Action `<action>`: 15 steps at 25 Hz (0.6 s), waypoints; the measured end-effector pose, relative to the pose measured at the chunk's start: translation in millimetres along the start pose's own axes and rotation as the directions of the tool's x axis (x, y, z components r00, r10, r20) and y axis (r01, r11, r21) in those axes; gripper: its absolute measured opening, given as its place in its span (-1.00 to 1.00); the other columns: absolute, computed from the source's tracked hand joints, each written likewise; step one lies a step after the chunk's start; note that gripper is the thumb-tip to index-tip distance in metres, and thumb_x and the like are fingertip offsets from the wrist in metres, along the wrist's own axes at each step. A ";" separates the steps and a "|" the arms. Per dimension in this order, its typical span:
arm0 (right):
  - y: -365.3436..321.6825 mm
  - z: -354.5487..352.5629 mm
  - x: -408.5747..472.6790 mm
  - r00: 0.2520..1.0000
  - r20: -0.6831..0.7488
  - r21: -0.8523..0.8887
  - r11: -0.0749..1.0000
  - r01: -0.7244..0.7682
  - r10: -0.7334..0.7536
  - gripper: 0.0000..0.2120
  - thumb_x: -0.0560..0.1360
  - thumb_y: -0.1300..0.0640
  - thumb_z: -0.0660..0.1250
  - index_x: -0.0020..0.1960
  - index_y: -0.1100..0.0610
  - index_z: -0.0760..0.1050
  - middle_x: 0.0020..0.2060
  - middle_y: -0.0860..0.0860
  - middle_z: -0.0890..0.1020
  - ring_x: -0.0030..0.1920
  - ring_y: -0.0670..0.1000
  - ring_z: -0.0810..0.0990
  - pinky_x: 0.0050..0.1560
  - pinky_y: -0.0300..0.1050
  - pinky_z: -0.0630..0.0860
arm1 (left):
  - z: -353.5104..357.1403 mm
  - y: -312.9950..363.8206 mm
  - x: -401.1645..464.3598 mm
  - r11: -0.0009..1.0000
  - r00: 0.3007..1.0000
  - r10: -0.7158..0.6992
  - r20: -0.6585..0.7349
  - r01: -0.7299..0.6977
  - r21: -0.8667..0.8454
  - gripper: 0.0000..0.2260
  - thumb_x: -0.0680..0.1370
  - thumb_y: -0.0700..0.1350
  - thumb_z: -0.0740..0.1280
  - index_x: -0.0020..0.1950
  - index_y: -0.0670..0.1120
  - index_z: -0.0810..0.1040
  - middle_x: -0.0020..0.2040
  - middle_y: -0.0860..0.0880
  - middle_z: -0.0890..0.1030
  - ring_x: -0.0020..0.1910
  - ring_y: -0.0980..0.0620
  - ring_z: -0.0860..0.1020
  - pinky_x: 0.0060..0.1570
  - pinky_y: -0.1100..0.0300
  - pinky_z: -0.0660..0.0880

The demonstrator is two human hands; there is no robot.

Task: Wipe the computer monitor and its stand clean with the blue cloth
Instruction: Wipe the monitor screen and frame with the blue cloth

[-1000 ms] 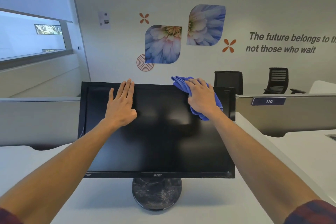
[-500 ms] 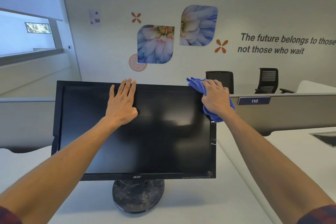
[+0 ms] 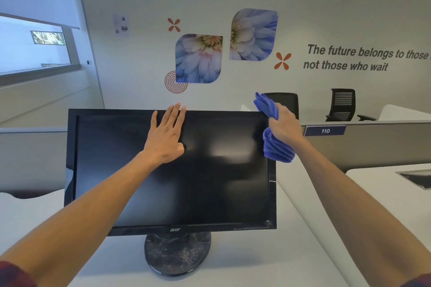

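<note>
White desk point(image 3: 245, 270) carries a glossy black monitor point(image 3: 210, 182) on its scuffed round stand point(image 3: 177, 254). Left hand point(image 3: 165, 137) presses flat, fingers straight, on the screen; right hand point(image 3: 283, 129) grips the bunched, soft blue cloth point(image 3: 276, 149) against the upper-right corner.

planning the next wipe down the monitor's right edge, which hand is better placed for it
The right hand. It already grips the blue cloth at the upper right corner of the monitor. The left hand lies flat on the screen near the top middle and holds no cloth.
</note>
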State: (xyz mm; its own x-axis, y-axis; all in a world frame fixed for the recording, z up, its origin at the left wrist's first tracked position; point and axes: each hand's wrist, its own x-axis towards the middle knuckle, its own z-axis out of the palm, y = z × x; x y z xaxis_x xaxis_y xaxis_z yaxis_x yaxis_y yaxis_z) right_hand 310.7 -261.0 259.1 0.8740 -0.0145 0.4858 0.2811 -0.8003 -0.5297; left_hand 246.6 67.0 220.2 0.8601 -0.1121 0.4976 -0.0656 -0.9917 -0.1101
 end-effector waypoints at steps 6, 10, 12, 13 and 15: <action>23.3 -16.3 -4.1 0.935 0.042 0.513 0.795 -0.322 0.352 -0.57 0.51 0.25 0.11 0.34 -0.01 0.38 -0.03 0.08 0.58 -0.19 0.03 0.54 -0.11 -0.03 0.53 | -2.6 3.4 -3.1 0.999 1.000 -0.015 0.008 0.015 -0.037 -0.15 0.45 -0.06 0.22 0.54 -0.05 -0.32 0.57 -0.04 -0.27 0.53 -0.01 -0.29 0.48 -0.17 -0.23; 22.0 -19.7 -6.1 0.911 0.164 0.572 0.716 -0.400 0.378 -0.69 0.51 0.29 0.10 0.17 0.06 0.44 -0.26 0.05 0.52 -0.34 -0.02 0.45 -0.26 -0.14 0.46 | -2.2 4.4 -1.8 0.999 1.000 -0.010 0.001 0.010 -0.036 -0.13 0.45 -0.04 0.23 0.54 -0.01 -0.33 0.56 -0.05 -0.29 0.53 -0.04 -0.30 0.47 -0.19 -0.21; 9.6 -15.8 -5.2 0.916 0.214 0.547 0.735 -0.401 0.340 -0.76 0.52 0.29 0.11 0.07 0.04 0.45 -0.34 0.03 0.45 -0.38 -0.04 0.40 -0.30 -0.17 0.41 | -1.8 6.4 -2.9 1.000 1.000 -0.002 0.003 0.002 -0.020 -0.12 0.44 -0.03 0.24 0.54 0.02 -0.34 0.55 -0.07 -0.31 0.52 -0.07 -0.32 0.47 -0.21 -0.22; 4.1 -12.9 -5.6 0.915 0.236 0.524 0.750 -0.403 0.327 -0.79 0.53 0.27 0.11 0.04 0.04 0.44 -0.35 0.03 0.44 -0.37 -0.04 0.39 -0.29 -0.16 0.40 | -1.9 7.1 -3.4 1.000 1.000 0.000 0.009 0.001 -0.011 -0.12 0.44 -0.02 0.24 0.53 0.03 -0.34 0.55 -0.09 -0.31 0.52 -0.09 -0.32 0.47 -0.21 -0.21; 0.5 -7.4 -8.2 0.923 0.238 0.485 0.786 -0.384 0.304 -0.80 0.54 0.23 0.11 0.07 0.05 0.44 -0.32 0.03 0.44 -0.34 -0.03 0.40 -0.24 -0.13 0.39 | -2.2 8.5 -4.2 1.000 1.000 0.000 0.014 0.000 -0.001 -0.12 0.44 -0.01 0.24 0.53 0.06 -0.34 0.56 -0.14 -0.28 0.52 -0.12 -0.31 0.47 -0.22 -0.20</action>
State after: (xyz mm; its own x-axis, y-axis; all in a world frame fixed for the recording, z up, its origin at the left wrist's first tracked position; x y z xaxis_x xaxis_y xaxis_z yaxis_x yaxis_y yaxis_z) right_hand 300.7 -265.7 260.1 0.9859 -0.1144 0.1219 0.0776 -0.3324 -0.9399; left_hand 241.3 58.9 219.0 0.8673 -0.1114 0.4851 -0.0662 -0.9918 -0.1093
